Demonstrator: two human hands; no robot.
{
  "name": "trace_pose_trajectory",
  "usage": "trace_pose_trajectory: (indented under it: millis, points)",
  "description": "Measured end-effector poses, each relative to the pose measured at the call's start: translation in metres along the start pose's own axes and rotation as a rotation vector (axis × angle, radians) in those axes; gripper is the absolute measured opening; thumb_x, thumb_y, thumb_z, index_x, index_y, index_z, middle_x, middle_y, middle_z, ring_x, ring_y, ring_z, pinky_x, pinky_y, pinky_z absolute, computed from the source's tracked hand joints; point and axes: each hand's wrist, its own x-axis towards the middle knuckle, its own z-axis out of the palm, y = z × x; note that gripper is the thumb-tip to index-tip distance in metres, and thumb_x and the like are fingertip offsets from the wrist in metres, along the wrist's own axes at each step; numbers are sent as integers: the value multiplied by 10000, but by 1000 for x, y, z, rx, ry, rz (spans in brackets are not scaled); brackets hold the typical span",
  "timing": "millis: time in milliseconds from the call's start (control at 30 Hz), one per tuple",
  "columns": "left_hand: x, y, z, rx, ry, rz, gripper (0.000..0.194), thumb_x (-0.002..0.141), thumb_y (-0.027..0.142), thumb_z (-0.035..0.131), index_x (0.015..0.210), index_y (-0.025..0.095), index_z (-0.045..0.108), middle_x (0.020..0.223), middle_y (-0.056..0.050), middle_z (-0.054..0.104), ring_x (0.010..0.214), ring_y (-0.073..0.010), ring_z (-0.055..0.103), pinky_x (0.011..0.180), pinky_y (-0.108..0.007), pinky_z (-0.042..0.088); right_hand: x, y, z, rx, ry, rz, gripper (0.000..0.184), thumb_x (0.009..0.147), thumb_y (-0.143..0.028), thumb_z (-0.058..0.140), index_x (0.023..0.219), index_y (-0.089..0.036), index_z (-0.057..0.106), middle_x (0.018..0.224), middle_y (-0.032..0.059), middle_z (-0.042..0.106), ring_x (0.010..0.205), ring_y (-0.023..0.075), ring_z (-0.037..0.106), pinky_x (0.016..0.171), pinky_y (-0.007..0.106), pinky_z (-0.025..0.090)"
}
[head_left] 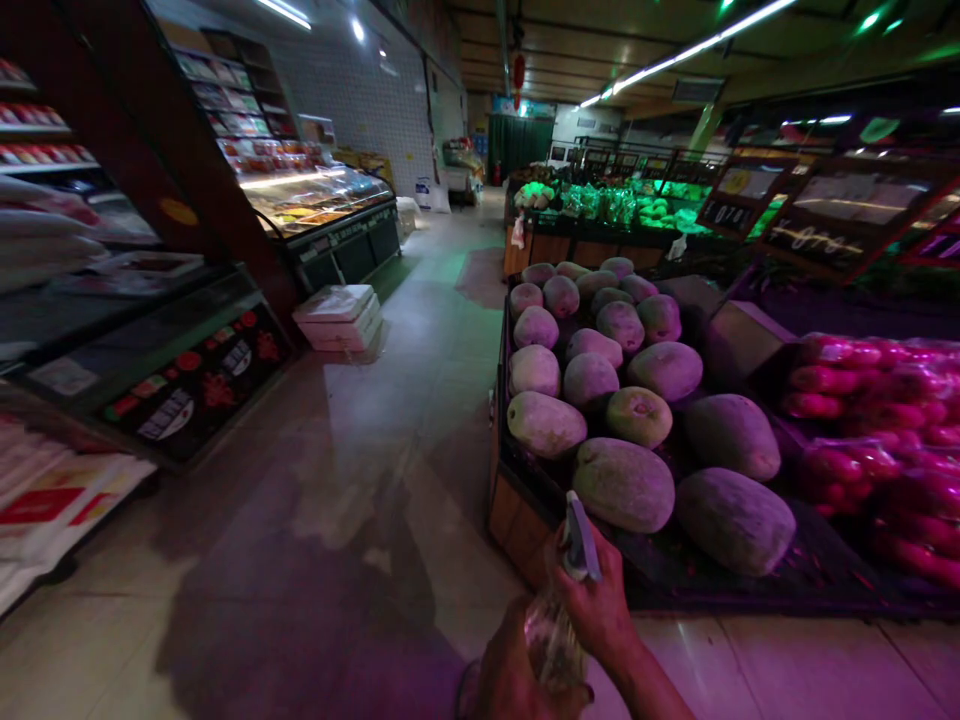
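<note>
My right hand (596, 600) is closed around a slim grey-blue handle (580, 535) that sticks upward, at the near corner of a produce bin. My left hand (510, 670) sits just below it at the bottom edge, curled against a clear crinkled plastic bag or bottle (551, 640); I cannot tell exactly which. In front of both hands lie several big dusty grey-green winter melons (622, 485) piled in a dark wooden bin (517, 510).
Bagged red vegetables (877, 420) fill the bin to the right. A tiled aisle (360, 480) runs ahead, with chilled display cases (322, 215) and a white foam box (339, 315) on the left. Green-lit vegetable stands (622, 210) are farther back.
</note>
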Motion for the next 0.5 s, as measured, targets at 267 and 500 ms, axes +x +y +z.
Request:
trace_pose_trajectory:
  millis: [267,500]
  points:
    - [19,7,-36,32,11,93,782,560,216,901,1287,263,618,1254,-90,820,1131,-347,789,1022,-472,663,29,-12,38,52,-58,50,177,965,-352,718,1102,-246,680,874,-28,676,774,185,631,743,322,530]
    - [65,58,-52,60,-163,233,876,602,235,893,1422,288,589,1417,-91,789,1257,-352,765,1121,-495,616,70,-10,19,-37,151,55,143,928,-364,727,894,-250,647,782,-42,641,705,170,580,687,319,482]
